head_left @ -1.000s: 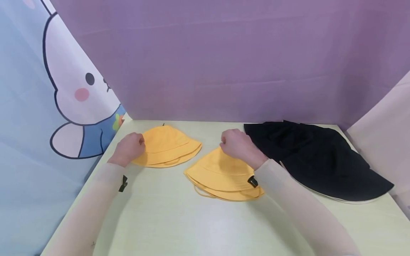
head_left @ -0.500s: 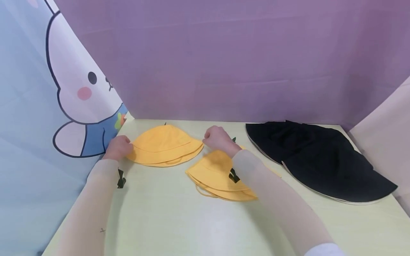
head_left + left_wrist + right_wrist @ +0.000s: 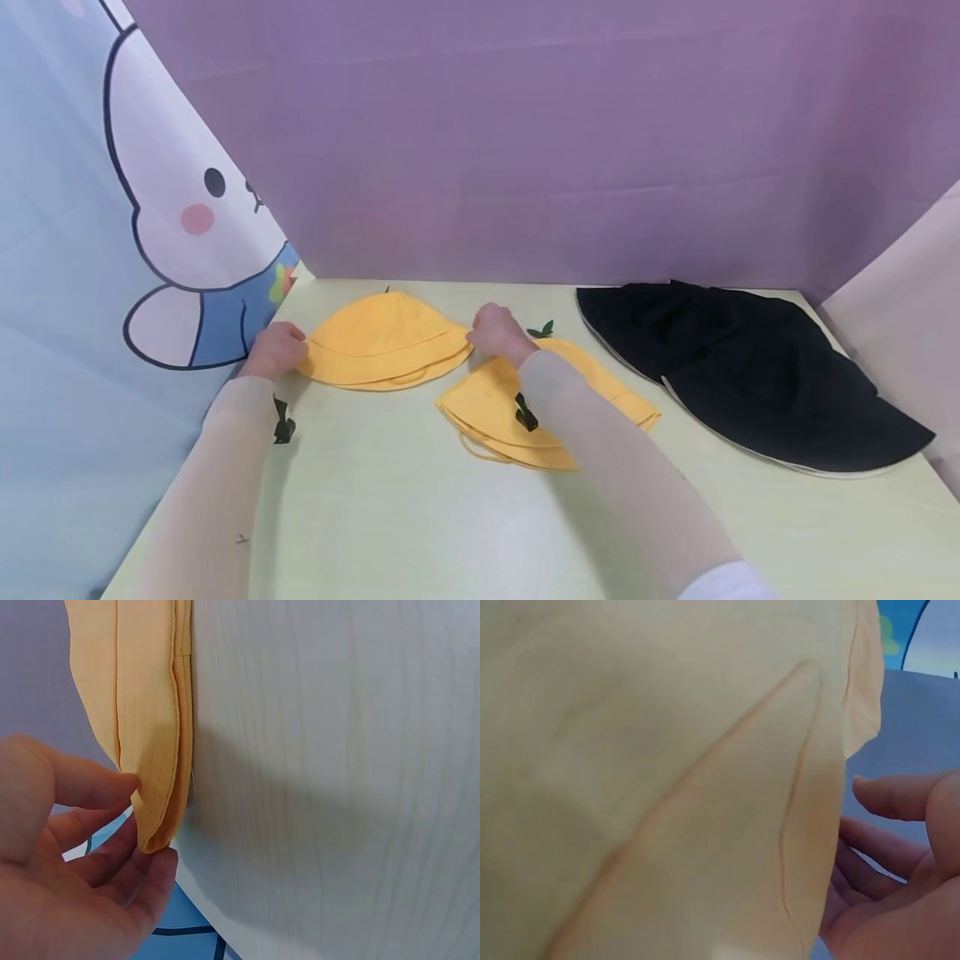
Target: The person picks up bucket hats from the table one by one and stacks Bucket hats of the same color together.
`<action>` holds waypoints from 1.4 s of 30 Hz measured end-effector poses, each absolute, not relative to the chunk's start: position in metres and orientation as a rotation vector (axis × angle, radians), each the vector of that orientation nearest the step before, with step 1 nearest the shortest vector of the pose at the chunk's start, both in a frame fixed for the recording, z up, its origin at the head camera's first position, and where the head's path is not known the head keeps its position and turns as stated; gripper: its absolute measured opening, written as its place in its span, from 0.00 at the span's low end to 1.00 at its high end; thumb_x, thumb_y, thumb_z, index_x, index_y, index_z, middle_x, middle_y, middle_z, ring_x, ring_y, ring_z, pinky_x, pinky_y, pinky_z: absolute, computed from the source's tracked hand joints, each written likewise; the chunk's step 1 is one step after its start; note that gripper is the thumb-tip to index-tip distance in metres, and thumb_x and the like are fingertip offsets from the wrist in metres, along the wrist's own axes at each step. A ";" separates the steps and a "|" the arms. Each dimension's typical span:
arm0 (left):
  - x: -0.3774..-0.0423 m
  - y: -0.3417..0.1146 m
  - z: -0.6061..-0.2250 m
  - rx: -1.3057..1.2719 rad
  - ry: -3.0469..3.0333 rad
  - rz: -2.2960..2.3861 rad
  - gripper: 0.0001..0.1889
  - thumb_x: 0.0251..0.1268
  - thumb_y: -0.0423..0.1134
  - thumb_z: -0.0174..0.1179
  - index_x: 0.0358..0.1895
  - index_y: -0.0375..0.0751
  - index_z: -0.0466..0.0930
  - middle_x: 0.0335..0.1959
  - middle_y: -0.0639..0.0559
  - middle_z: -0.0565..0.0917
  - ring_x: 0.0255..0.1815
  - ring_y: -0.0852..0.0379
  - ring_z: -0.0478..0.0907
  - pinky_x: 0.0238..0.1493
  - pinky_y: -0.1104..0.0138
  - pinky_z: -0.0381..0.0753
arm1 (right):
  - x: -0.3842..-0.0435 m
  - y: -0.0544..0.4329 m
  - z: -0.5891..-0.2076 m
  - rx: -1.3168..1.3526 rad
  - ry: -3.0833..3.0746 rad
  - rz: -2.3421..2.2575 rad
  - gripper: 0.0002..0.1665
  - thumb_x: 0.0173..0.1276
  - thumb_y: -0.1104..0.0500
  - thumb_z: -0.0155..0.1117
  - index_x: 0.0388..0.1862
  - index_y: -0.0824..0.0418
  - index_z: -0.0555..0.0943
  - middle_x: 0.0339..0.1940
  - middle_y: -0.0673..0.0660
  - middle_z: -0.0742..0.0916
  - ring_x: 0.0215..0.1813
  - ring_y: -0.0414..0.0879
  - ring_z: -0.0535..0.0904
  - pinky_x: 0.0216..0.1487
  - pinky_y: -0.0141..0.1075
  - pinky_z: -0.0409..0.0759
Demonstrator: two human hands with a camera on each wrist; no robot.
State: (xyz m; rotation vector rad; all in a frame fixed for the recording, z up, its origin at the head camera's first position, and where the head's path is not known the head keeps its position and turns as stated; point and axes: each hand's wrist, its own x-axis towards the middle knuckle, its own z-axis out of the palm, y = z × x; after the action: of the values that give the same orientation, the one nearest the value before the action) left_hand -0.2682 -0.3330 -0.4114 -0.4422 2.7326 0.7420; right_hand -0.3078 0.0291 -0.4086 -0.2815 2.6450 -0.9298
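Lengthwise left to right, leftmost yellow hat (image 3: pixel 386 343), crown (image 3: pixel 390 315) pointing away

Yellow cloth bucket hat (image 3: pixel 382 342), lying flattened at the far left of the pale table (image 3: pixel 405 508), crown pointing away from you, doubled brim toward you. Your left hand (image 3: pixel 276 348) grips its left brim end; your right hand (image 3: pixel 497 329) is at its right end, contact unclear. Second yellow cloth bucket hat (image 3: pixel 491 402): green leaves (image 3: pixel 542 331) on top, also flattened, nearer you, partly hidden.
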 end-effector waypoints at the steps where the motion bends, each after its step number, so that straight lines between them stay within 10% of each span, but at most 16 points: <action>1: -0.268 -0.333 -0.411 -0.450 2.732 0.747 0.25 0.70 0.33 0.47 0.66 0.21 0.67 0.62 0.25 0.71 0.54 0.35 0.70 0.60 0.46 0.74 | -0.308 0.028 -0.410 -0.270 2.644 -0.953 0.32 0.74 0.61 0.61 0.10 0.54 0.59 0.11 0.47 0.58 0.15 0.41 0.50 0.19 0.32 0.55; 10: -0.268 -0.334 -0.411 -0.461 2.770 0.794 0.22 0.70 0.32 0.47 0.62 0.22 0.70 0.59 0.27 0.73 0.52 0.35 0.71 0.55 0.48 0.76 | -0.304 0.022 -0.410 -0.220 2.644 -1.077 0.26 0.71 0.64 0.63 0.12 0.55 0.68 0.12 0.49 0.70 0.18 0.44 0.67 0.29 0.35 0.73; 21: -0.266 -0.339 -0.406 -0.363 2.876 0.905 0.21 0.66 0.31 0.44 0.57 0.21 0.73 0.55 0.27 0.74 0.51 0.34 0.71 0.53 0.47 0.75 | -0.299 0.027 -0.401 -0.191 2.591 -1.136 0.26 0.66 0.71 0.53 0.09 0.55 0.65 0.12 0.55 0.77 0.14 0.44 0.68 0.20 0.34 0.66; 28: -0.262 -0.337 -0.398 -0.350 2.873 0.924 0.21 0.67 0.32 0.44 0.58 0.22 0.73 0.55 0.28 0.74 0.50 0.36 0.70 0.51 0.49 0.75 | -0.291 0.040 -0.391 -0.228 2.598 -1.231 0.11 0.65 0.68 0.59 0.34 0.64 0.89 0.34 0.59 0.90 0.36 0.54 0.88 0.42 0.42 0.83; 42: -0.260 -0.321 -0.381 -0.204 2.931 0.846 0.19 0.67 0.32 0.46 0.56 0.24 0.74 0.51 0.29 0.74 0.49 0.35 0.70 0.50 0.48 0.75 | -0.288 0.072 -0.380 -0.182 2.450 -1.481 0.12 0.62 0.70 0.60 0.43 0.67 0.86 0.43 0.60 0.87 0.37 0.51 0.87 0.46 0.46 0.86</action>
State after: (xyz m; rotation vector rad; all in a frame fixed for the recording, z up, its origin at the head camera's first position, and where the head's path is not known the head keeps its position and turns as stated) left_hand -0.2597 -0.3206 -0.3808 -0.2042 2.9312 0.8460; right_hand -0.2878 0.0722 -0.3803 -0.1824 2.4500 -1.4811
